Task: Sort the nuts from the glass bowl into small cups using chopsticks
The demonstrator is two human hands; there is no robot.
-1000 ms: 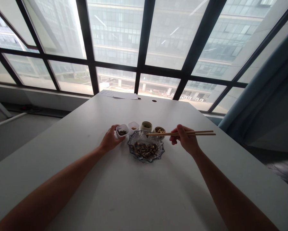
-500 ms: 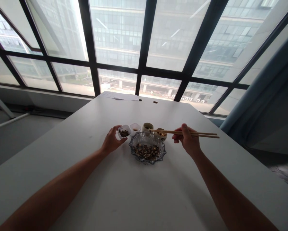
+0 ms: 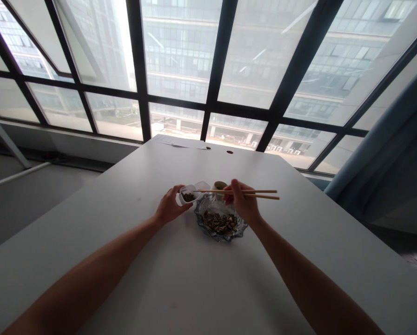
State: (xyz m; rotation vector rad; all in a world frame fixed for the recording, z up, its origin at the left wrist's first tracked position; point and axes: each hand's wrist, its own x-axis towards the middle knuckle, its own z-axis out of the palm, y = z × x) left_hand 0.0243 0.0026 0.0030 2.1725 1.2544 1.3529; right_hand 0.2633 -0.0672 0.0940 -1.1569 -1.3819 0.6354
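Observation:
My left hand (image 3: 170,204) grips a small white cup (image 3: 183,199) with dark seeds (image 3: 188,197) in it. In my right hand (image 3: 242,200) is a pair of chopsticks (image 3: 264,191), pointing left, their tips near that cup's rim. Whether the tips hold a seed is too small to tell. A clear glass bowl (image 3: 197,217) with striped seeds (image 3: 222,224) lies between my hands. Behind it are a second white cup (image 3: 204,186) and a greenish cup (image 3: 220,184), partly covered by my right hand.
Everything stands on a white table (image 3: 166,288). Papers (image 3: 180,142) lie at its far edge, near two dark round holes. Large windows rise behind, and a blue curtain (image 3: 379,144) hangs at the right.
My right hand has moved left with the chopsticks, from the greenish cup to the white cup in my left hand. It now hides the patterned cup at the right. The view has shifted slightly.

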